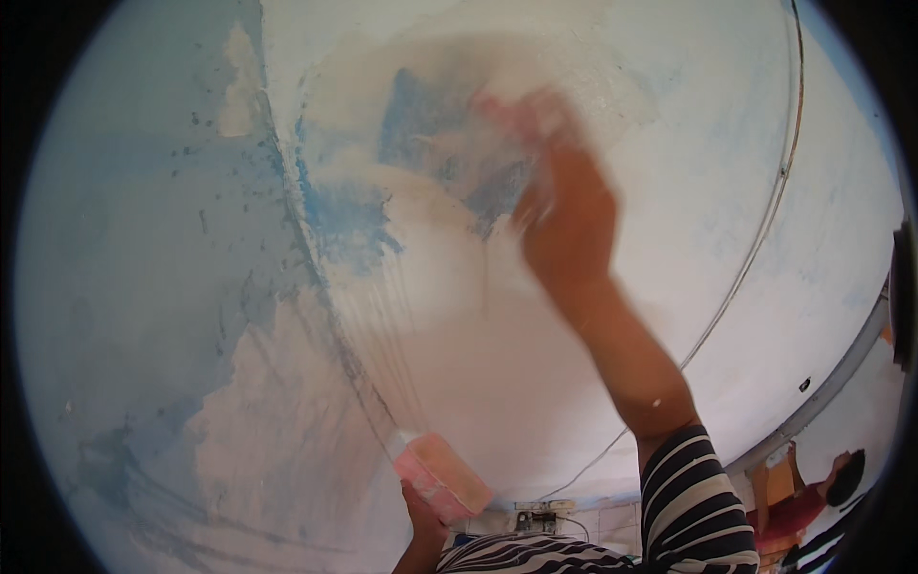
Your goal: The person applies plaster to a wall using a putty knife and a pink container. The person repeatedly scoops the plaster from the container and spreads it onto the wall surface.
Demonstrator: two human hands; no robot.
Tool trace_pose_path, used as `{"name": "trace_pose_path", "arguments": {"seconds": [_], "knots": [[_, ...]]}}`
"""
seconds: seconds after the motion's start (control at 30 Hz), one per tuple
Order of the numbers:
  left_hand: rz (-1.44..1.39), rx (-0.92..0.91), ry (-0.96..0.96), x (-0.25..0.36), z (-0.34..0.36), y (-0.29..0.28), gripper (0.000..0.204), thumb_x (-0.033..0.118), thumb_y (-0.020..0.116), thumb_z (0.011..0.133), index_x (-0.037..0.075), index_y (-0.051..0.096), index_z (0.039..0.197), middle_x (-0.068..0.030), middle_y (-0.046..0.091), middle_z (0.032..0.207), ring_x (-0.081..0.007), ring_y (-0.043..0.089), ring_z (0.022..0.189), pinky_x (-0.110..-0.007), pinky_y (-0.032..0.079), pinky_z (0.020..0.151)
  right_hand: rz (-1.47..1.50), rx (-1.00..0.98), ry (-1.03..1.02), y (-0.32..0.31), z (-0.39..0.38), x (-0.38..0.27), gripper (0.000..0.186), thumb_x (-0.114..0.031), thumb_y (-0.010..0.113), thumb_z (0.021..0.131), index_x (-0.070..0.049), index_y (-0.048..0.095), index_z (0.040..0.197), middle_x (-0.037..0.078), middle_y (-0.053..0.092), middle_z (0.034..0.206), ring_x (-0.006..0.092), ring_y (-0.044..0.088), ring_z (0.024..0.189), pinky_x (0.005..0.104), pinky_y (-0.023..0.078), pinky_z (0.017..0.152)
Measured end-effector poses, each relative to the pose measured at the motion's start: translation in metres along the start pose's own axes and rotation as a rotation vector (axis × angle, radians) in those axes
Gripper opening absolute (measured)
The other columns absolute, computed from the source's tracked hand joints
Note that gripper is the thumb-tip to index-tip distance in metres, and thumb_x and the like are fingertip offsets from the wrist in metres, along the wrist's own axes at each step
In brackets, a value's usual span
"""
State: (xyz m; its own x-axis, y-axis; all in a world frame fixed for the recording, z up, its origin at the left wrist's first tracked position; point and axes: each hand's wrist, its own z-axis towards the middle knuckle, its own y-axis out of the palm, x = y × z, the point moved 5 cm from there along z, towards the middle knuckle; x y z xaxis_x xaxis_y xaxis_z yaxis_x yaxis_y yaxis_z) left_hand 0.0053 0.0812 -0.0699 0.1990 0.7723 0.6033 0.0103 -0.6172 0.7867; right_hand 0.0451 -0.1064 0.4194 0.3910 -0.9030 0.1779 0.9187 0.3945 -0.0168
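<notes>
My left hand (422, 516) is low in the picture, closed round the side of a pink box-shaped tub (445, 476) smeared with white. The tub is tilted, close to the corner line of the wall. Higher up, my right arm reaches across to the patchy white and blue wall (449, 316). My right hand (571, 212) is smeared by motion and looks closed on something pinkish and blurred (521, 113) at the wall surface. What that thing is cannot be made out. Bare blue patches (356, 218) show through the pale coating beside it.
A wall corner (304, 230) runs down on the left, with a stained blue-grey wall (134, 249) beyond it. A thin cable (755, 244) hangs down the right side. An electrical fitting (537, 519) is low in the middle. Another person (798, 507) is at the lower right.
</notes>
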Motion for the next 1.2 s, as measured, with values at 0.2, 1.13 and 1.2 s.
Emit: {"name": "trace_pose_path", "arguments": {"seconds": [0.2, 1.13, 1.2], "knots": [[0.049, 0.003, -0.018, 0.003, 0.001, 0.009, 0.074, 0.066, 0.032, 0.099, 0.015, 0.030, 0.153, -0.0084, 0.045, 0.149, -0.0308, 0.045, 0.137, -0.049, 0.039, 0.112, -0.367, -0.144, 0.078, 0.027, -0.017, 0.043, 0.050, -0.003, 0.054, 0.089, -0.012, 0.053, 0.139, 0.018, 0.048, 0.149, 0.0370, 0.062, 0.106, 0.0431, 0.055, 0.086], [-0.112, -0.107, -0.048, 0.010, 0.018, 0.061, 0.073, 0.065, 0.047, 0.094, 0.018, 0.037, 0.149, -0.0049, 0.048, 0.144, -0.0280, 0.047, 0.132, -0.048, 0.041, 0.110, 0.944, -0.254, 1.291, -0.061, -0.270, -0.026, 0.036, -0.012, 0.055, 0.098, 0.000, 0.055, 0.132, 0.012, 0.064, 0.123, 0.0217, 0.062, 0.114, 0.0361, 0.049, 0.098], [-0.147, -0.127, -0.062, 0.010, 0.014, 0.064, 0.075, 0.065, 0.045, 0.095, 0.020, 0.032, 0.153, -0.0049, 0.043, 0.149, -0.0296, 0.042, 0.136, -0.049, 0.037, 0.113, 1.106, -0.122, 1.573, -0.071, -0.314, -0.028, 0.033, -0.016, 0.053, 0.101, 0.001, 0.055, 0.129, 0.010, 0.067, 0.114, 0.0187, 0.064, 0.105, 0.0337, 0.051, 0.093]]}}
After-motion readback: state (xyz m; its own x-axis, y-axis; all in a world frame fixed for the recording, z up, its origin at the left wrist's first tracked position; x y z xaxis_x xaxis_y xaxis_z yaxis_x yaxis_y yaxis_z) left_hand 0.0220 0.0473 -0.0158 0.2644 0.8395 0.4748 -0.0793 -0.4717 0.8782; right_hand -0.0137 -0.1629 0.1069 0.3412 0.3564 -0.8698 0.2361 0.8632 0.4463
